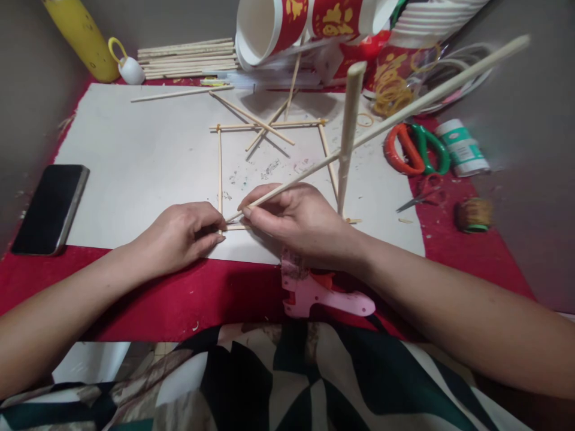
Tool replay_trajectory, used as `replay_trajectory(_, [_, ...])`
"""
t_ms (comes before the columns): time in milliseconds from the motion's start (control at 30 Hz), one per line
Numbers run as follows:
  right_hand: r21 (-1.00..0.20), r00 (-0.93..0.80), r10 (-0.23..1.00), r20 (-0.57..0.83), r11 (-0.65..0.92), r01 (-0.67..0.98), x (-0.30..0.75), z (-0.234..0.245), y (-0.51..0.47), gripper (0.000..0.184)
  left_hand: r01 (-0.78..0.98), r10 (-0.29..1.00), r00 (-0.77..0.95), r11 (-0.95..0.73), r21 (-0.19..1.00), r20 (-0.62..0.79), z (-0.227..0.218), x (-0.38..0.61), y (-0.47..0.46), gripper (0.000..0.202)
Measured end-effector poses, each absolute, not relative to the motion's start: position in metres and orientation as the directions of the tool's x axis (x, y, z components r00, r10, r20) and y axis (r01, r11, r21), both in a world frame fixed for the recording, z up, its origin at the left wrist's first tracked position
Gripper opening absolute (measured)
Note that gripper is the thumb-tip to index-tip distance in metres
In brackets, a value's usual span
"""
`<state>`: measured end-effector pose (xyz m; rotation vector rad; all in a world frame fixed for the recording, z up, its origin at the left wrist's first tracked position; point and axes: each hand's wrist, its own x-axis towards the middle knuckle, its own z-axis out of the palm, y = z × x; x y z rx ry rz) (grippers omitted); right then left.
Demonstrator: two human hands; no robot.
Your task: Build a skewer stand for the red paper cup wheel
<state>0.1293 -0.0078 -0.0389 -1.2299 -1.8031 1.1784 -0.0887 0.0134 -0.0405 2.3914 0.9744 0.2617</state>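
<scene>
Right grip: pinches long stick, likely not stuck
Left grip: holds four-sided frame
Tall stick: up, right of grips

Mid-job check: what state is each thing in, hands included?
Paper: spread flat, speckled
Stick frame: lying on the paper
Left hand: pinching the stick frame's near-left corner
Slanted stick: raised, tilted
Right hand: gripping the slanted stick
Upright stick: standing
Phone: flat, screen dark
Glue gun: on its side, not held
Small scissors: lying down, not held
Front cup: tipped sideways
</scene>
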Motion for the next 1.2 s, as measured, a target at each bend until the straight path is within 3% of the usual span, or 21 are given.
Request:
replay_trajectory(333, [-0.917, -0.341, 0.940, 0.002, 0.138, 0.374, 0.129, -0.040, -0.008, 0.019, 0.555, 0.653, 0.757, -0.636, 0.536, -0.008, -0.041, -0.090, 0.015, 0.017])
replay_trajectory(533, [-0.917, -0.343, 0.939, 0.001, 0.138, 0.375, 0.129, -0.038, -0.008, 0.020, 0.636, 0.766, 0.642, -0.498, 0.590, -0.045, -0.033, -0.095, 0.021, 0.026])
replay_trajectory(700, [-0.915, -0.361, 0.932, -0.028, 0.121, 0.385, 0.129, -0.037, -0.008, 0.019, 0.718, 0.837, 0.546, -0.452, 0.530, -0.025, -0.038, -0.082, 0.036, 0.030])
replay_trajectory(867, [-0.836, -0.396, 0.906, -0.149, 0.099, 0.539, 0.126, -0.037, -0.005, 0.014, 0.787, 0.868, 0.491, -0.407, 0.464, -0.072, -0.041, -0.065, 0.048, 0.023])
replay_trajectory(967, [-0.748, -0.440, 0.878, -0.191, 0.160, 0.644, 0.123, -0.038, 0.001, 0.014, 0.789, 0.869, 0.488, -0.398, 0.468, -0.085, -0.042, -0.061, 0.050, 0.020])
replay_trajectory(1067, [-0.698, -0.531, 0.828, -0.178, 0.274, 0.661, 0.120, -0.040, 0.007, 0.008, 0.782, 0.867, 0.492, -0.403, 0.476, -0.074, -0.043, -0.061, 0.049, 0.017])
replay_trajectory(1200, [-0.712, -0.560, 0.808, -0.183, 0.284, 0.642, 0.118, -0.044, 0.012, 0.013, 0.772, 0.862, 0.504, -0.419, 0.477, -0.058, -0.046, -0.063, 0.048, 0.014])
